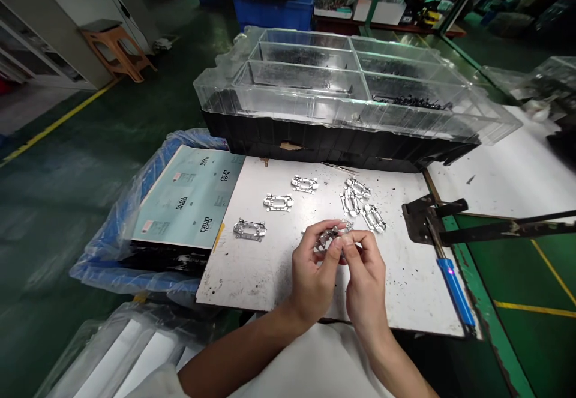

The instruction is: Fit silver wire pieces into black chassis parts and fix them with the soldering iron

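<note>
Your left hand [314, 273] and right hand [365, 275] pinch a silver stamped-metal bracket [330, 237] between their fingertips; more silver brackets [355, 202] lie at twelve and one o'clock on the white, black-speckled board [270, 284].

silver brackets [278, 202], white board [396, 278] with black specks, blue tool handle [455, 293], green bench [517, 254] with yellow stripes.

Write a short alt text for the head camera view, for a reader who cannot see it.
The person's left hand and right hand pinch a small metal bracket above a white, black-speckled board. Several similar brackets lie on the board. Behind it stands a clear divided plastic tray.
</note>
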A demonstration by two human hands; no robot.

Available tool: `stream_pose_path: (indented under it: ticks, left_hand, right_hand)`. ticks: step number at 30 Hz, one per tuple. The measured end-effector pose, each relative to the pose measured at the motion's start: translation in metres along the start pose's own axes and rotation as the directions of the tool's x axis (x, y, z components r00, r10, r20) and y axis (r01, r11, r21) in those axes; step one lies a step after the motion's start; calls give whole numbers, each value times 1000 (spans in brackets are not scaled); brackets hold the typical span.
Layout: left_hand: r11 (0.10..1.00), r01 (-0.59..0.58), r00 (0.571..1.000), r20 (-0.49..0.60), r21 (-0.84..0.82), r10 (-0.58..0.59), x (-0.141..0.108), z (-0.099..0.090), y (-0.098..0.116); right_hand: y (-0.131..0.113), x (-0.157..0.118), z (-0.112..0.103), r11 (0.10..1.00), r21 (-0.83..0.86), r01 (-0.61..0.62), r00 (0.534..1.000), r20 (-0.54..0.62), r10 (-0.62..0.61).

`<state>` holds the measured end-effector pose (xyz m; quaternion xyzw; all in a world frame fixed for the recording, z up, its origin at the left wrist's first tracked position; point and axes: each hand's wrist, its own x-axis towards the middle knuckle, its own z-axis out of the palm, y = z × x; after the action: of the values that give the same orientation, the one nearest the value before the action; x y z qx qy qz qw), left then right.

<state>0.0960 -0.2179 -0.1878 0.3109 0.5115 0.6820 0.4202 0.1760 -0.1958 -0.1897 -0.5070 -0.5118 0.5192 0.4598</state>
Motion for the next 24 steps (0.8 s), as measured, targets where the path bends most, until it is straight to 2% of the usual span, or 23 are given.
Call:
stream_pose_path:
  ticks: [3,7,11,13,16,18,20,24]
  left_hand:
    - [1000,7,1000,-21,12,-7,0,1,0]
    - [1000,4,999,-41,-25,-5,1,2,2]
    - [990,-57,998,-34,-126,53,5,0,5]
    - [979,-110,994,-31,-169,106,8,-2,6]
    - [956,-190,982,-23,-223,190,10,-4,10]
    - [940,-224,974,-13,-259,228,9,-2,13]
    - [928,-242,967,4,-285,253,7,0,16]
    - [905,-272,953,41,-326,301,6,1,17]
  right_hand:
    - [1,-2,0,997,-69,45,999,-8,-46]
    - [-1,-2,-1,956,-220,196,978,-25,-207]
    - [-6,-5,-7,917,-228,327,943,22,-331]
    - [-7,-7,-11,884,-225,409,910,32,-412]
    - [-8,-10,-16,803,-243,544,829,10,-559]
    - [-9,-11,-18,774,-237,587,795,-10,-606]
    - [-10,-10,-18,805,-185,564,816,-22,-577]
    - [-12,-6,-19,929,103,356,934,4,-358]
